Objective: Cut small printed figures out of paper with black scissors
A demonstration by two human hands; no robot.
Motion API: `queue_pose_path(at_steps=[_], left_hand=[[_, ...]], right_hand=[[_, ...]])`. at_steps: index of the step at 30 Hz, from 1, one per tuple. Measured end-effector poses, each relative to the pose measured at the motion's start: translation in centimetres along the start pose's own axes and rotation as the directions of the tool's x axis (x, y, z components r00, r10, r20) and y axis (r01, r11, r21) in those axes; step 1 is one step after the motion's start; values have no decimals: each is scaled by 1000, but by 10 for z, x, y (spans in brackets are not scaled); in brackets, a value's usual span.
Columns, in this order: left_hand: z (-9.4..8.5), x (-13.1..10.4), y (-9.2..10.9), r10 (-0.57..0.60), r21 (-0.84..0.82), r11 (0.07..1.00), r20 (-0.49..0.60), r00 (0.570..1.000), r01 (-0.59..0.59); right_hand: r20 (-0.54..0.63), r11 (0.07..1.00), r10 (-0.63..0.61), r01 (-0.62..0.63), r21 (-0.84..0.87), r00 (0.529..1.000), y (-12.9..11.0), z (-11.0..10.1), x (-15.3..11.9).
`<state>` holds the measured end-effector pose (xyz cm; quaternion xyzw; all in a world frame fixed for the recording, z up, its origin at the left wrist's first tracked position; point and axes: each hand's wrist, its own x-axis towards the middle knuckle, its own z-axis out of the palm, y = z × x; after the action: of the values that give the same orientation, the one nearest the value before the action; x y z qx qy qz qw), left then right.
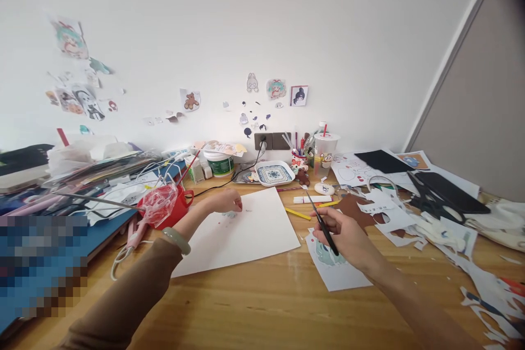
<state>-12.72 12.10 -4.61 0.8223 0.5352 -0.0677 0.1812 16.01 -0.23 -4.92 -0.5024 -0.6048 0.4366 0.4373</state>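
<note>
My left hand (225,201) is over a large white sheet of paper (254,240), its fingers curled and pressed together near the top edge. Anything between those fingertips is too small to make out. Small pale-blue and red bits (226,217) lie on the sheet beneath that hand. In my right hand (346,238) is a slim black pointed tool (326,229), like tweezers, with its tip pointing up and away. Below this hand rests a smaller paper with a teal picture (326,254), partly covered by the fingers.
A red mug (174,210) and clutter stand left. Behind are a patterned dish (274,173), a green-white tub (219,164) and a drink cup (325,156). Yellow strips (298,213), brown paper (355,210), black scissors (430,197) and white paper scraps (410,224) lie right.
</note>
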Motion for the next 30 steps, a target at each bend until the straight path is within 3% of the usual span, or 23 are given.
queue_pose_path(at_steps=[7,14,25,30], left_hand=[[12,16,-6,-55,-37,998,-55,997,53],[23,30,-8,-141,-49,989,-14,990,140],[22,30,-2,-163,-62,985,8,987,163],[19,19,-8,-134,-71,988,46,990,137]], right_hand=[[9,1000,31,-31,2,999,-1,1,1],[-3,999,27,-27,-20,1000,0,1,0],[-11,999,22,-22,-25,1000,0,1,1],[-21,1000,23,-23,-18,1000,1,0,0]])
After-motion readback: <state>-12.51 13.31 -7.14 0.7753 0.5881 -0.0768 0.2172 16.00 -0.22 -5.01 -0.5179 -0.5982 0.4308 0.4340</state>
